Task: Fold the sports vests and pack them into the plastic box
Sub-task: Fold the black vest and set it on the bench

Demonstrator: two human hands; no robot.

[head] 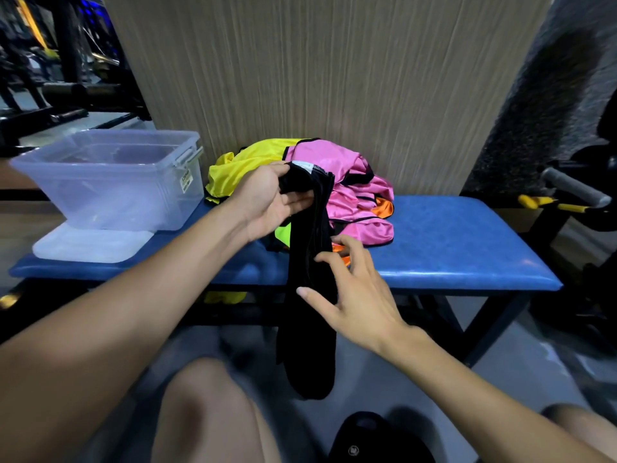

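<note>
Left hand (pixel 267 198) grips black vest (pixel 310 289) by its top so it hangs straight over the bench (pixel 450 248) edge — right hand (pixel 354 292) open, fingers touching it. Box (pixel 110 182) empty, left.

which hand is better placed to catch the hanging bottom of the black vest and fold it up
The right hand. It is open, its fingers touching the long black fabric vest partway down, nearer the dangling lower end. The left hand already grips the vest's top edge above the blue padded bench.
</note>
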